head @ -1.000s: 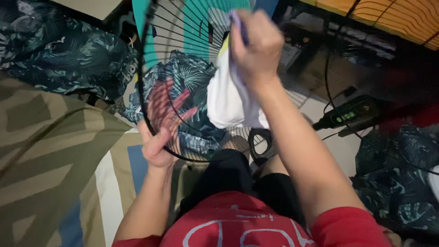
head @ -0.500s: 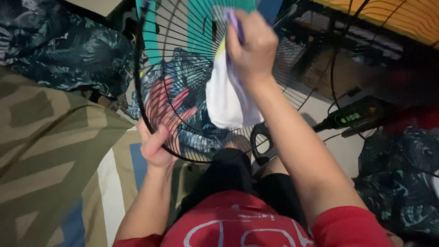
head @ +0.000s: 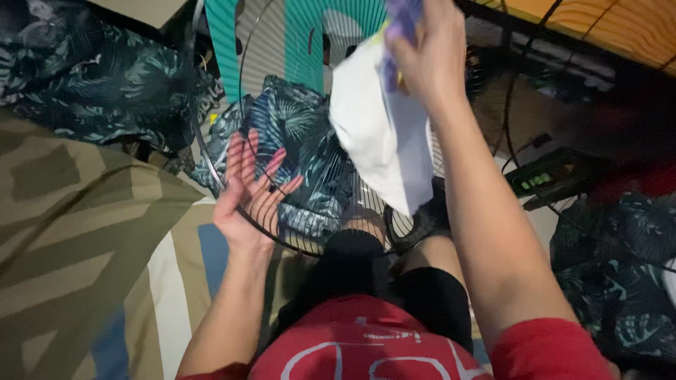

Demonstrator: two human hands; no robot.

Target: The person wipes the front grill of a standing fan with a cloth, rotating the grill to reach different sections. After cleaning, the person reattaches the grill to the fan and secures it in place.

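Thin black wire fan guard (head: 310,176), light and bendy, rests on the flat left hand (head: 250,193); the right hand (head: 426,60) pinches a soft white cloth (head: 377,137).

The wire fan grille (head: 310,190) stands nearly upright in front of the knees — round, black, thin spokes fanning from a hub ring low at its centre, its lower left rim against an open palm. The white cloth (head: 377,134) hangs crumpled over its upper right spokes — purple-edged, gripped at the top.
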